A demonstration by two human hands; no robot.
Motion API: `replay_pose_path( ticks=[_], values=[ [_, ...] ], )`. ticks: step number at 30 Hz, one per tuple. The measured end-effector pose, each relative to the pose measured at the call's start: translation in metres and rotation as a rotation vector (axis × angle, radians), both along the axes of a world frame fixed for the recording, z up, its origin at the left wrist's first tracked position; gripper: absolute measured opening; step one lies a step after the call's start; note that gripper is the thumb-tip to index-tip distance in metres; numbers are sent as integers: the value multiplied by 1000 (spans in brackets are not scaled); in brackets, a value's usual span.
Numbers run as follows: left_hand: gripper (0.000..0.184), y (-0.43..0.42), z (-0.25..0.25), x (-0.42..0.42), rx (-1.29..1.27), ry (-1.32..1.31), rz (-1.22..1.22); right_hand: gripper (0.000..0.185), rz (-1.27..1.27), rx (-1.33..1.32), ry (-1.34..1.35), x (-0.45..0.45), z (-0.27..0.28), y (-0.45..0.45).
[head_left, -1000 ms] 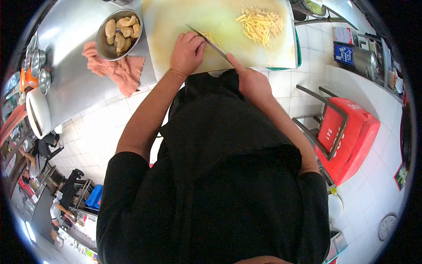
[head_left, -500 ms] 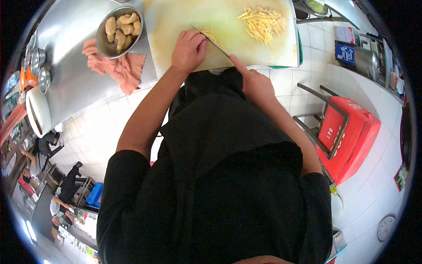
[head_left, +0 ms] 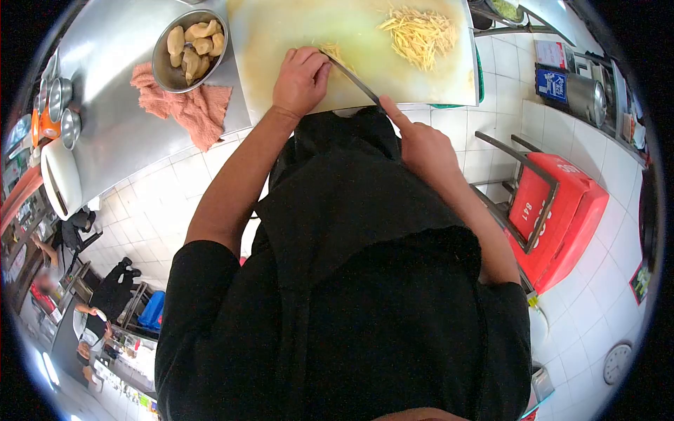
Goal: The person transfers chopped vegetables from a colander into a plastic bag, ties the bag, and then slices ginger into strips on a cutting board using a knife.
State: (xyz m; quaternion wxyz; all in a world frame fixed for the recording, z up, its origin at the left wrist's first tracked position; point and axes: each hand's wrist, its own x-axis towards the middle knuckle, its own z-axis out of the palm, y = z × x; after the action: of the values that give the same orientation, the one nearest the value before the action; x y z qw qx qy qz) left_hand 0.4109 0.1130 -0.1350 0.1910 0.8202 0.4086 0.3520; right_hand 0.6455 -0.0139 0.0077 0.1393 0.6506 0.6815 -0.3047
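My right hand [head_left: 423, 142] is wrapped round the handle of a knife [head_left: 359, 83], its index finger stretched along the top. The blade tip lies beside the fingertips of my left hand [head_left: 302, 81]. Those fingers are curled down on the cutting board [head_left: 277, 28]; what they hold is hidden beneath them. A few thin yellow strips [head_left: 331, 52] lie just past the blade. A bigger heap of cut strips [head_left: 419, 36] sits at the right of the board. Peeled pale pieces [head_left: 203, 45] fill part of a steel bowl [head_left: 160, 63] to the left.
A salmon-coloured cloth [head_left: 186, 109] lies on the steel counter [head_left: 112, 119] below the bowl. Metal ladles and a white container [head_left: 60, 179] stand at the far left. A red box [head_left: 569, 221] with a metal-legged stool is at right. Other people [head_left: 95, 326] are at lower left.
My right hand has drawn the knife back toward my body and to the right. My left hand has barely moved. A person at lower left has shifted.
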Motion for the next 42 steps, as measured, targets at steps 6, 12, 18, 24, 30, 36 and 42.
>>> replay_pose_path(
  ticks=[6,12,18,24,30,36,42],
  values=[
    [13,-2,8,0,-20,22,12,73,-78,220,179,-12,-56,15],
    [12,-2,6,-1,1,18,16,92,-70,65,46,-9,-15,16],
    [12,-3,7,1,-11,10,25,89,-25,-18,-16,-5,8,-1],
    [8,-2,6,2,62,-29,31,88,15,-13,-62,-4,14,-2],
    [8,-1,6,3,63,-12,38,90,-41,58,24,-15,-47,10],
    [7,-1,5,3,53,19,32,90,-43,-1,13,-13,-9,11],
    [7,-1,7,3,64,-27,33,91,-17,-80,-72,-5,25,-3]
  ],
)
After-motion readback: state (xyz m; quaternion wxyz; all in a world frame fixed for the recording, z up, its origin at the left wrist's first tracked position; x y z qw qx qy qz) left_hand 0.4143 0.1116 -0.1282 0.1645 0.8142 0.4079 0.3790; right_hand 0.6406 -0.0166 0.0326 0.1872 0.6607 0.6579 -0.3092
